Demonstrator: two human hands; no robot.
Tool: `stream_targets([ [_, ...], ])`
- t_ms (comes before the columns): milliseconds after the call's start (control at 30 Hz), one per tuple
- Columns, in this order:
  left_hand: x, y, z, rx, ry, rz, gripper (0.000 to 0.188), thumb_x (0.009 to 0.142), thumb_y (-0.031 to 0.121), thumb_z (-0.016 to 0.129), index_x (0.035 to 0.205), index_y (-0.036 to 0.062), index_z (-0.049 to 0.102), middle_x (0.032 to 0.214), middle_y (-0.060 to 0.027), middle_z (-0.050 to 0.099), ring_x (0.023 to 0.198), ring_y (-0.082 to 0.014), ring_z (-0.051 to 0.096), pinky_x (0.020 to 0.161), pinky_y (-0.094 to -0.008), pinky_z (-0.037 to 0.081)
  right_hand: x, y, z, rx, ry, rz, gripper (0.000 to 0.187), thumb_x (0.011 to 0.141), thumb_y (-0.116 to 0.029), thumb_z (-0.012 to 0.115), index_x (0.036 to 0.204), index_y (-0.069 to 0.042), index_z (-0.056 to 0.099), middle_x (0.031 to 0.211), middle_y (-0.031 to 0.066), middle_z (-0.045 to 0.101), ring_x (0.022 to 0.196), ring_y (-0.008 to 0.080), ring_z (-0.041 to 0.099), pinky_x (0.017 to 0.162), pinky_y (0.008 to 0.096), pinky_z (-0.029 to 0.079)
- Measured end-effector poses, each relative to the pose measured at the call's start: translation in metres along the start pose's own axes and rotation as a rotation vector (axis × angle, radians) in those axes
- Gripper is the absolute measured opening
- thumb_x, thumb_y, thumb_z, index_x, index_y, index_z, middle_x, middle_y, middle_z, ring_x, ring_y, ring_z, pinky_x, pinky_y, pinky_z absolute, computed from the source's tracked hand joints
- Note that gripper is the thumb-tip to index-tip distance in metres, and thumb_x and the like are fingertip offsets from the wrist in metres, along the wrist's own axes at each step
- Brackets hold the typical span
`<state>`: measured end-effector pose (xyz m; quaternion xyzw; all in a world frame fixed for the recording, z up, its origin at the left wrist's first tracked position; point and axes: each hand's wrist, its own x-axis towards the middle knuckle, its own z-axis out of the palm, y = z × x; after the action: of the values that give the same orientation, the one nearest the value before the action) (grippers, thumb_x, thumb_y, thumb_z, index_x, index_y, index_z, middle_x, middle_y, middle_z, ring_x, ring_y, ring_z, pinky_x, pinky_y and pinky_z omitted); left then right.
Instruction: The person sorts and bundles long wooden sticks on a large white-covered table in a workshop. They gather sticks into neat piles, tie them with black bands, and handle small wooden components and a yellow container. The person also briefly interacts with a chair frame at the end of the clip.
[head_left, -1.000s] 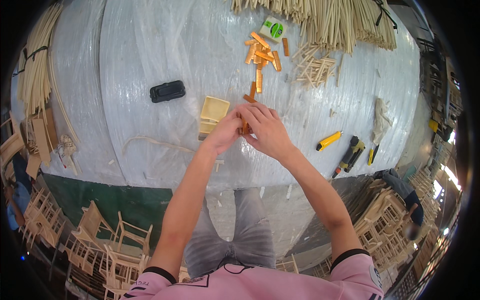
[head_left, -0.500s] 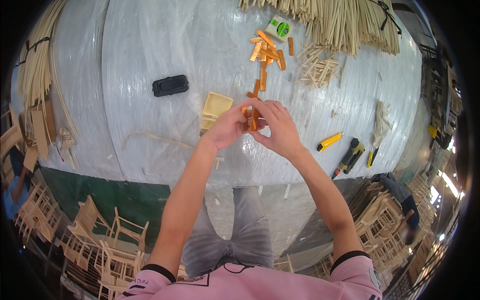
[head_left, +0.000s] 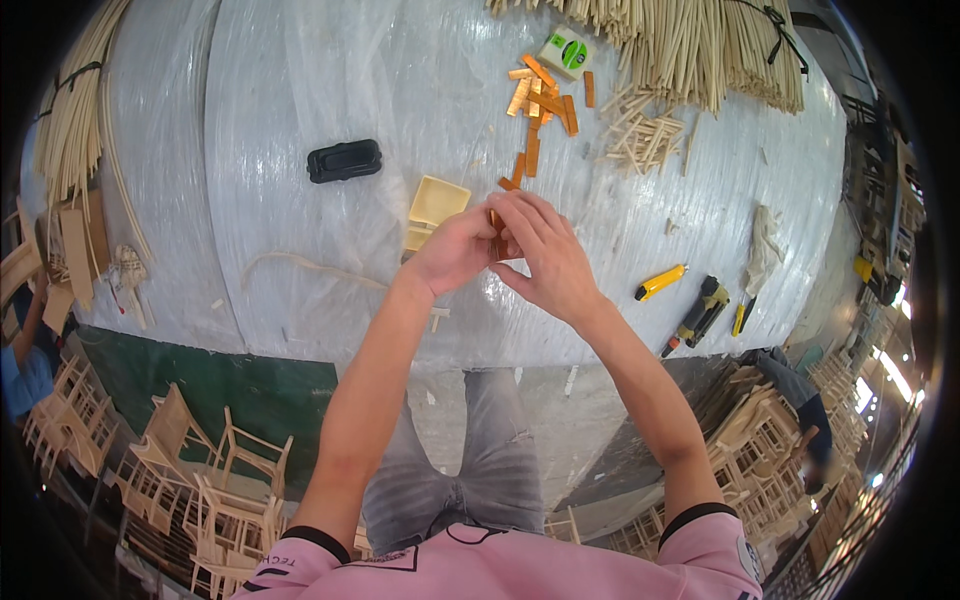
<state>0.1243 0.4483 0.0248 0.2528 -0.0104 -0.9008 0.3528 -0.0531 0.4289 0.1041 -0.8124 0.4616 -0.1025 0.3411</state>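
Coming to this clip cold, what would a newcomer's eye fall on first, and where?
Probably the left hand and right hand, brought together near the middle of the picture around something copper-coloured. Farther up the table, a loose pile of shiny copper-coloured strips lies just below a pale box with a green design. A bright yellow tool also stands out, to the right of the hands.
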Motion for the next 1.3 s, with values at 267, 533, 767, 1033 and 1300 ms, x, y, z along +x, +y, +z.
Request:
stream_targets([
  [267, -0.008, 0.002, 0.002, -0.020, -0.136, 0.056, 0.038, 0.105, 0.015, 0.046, 0.141, 0.0060, 0.056, 0.122, -0.0038, 0.061, 0.111, -0.0186, 0.058, 0.100, -0.0374, 0.048, -0.005, 0.002, 0.006, 0.211, -0.016, 0.080, 0.074, 0.073, -0.009, 0.088, 0.140, -0.013, 0.057, 0.134, 0.0062, 0.064, 0.131, 0.0311, 0.057, 0.104, 0.0455, 0.048],
  [533, -0.032, 0.008, -0.003, 0.084, -0.141, -0.008, 0.045, 0.109, 0.030, 0.060, 0.142, 0.0010, 0.054, 0.123, -0.0108, 0.070, 0.117, -0.0253, 0.068, 0.104, -0.0408, 0.055, -0.005, -0.019, 0.007, 0.172, 0.149, 0.089, 0.076, 0.069, -0.014, 0.093, 0.137, -0.012, 0.059, 0.133, 0.0086, 0.064, 0.128, 0.0346, 0.057, 0.102, 0.0447, 0.050],
  [767, -0.052, 0.021, 0.000, 0.244, -0.002, -0.090, 0.046, 0.105, 0.023, 0.066, 0.142, -0.0015, 0.054, 0.126, -0.0151, 0.070, 0.120, -0.0271, 0.070, 0.103, -0.0393, 0.057, 0.000, -0.034, 0.000, 0.158, 0.148, 0.053, 0.078, 0.067, -0.022, 0.095, 0.135, -0.008, 0.058, 0.147, 0.0120, 0.056, 0.131, 0.0358, 0.056, 0.104, 0.0452, 0.050],
  [1033, -0.067, 0.022, -0.001, 0.205, -0.006, -0.063, 0.042, 0.105, 0.026, 0.068, 0.137, 0.0007, 0.060, 0.122, -0.0108, 0.071, 0.116, -0.0236, 0.070, 0.103, -0.0395, 0.056, -0.001, -0.033, 0.014, 0.083, 0.025, -0.011, 0.074, 0.070, -0.022, 0.091, 0.135, -0.007, 0.058, 0.149, 0.0103, 0.055, 0.130, 0.0332, 0.056, 0.103, 0.0465, 0.049],
  [1300, -0.111, 0.005, -0.029, 0.613, 0.073, -0.314, 0.030, 0.101, 0.009, 0.066, 0.128, -0.0038, 0.065, 0.102, -0.0089, 0.075, 0.095, -0.0192, 0.074, 0.090, -0.0334, 0.058, -0.033, -0.044, 0.035, -0.145, -0.174, -0.195, 0.039, 0.082, -0.022, 0.078, 0.120, -0.019, 0.071, 0.136, 0.0025, 0.062, 0.127, 0.0269, 0.057, 0.102, 0.0435, 0.049],
])
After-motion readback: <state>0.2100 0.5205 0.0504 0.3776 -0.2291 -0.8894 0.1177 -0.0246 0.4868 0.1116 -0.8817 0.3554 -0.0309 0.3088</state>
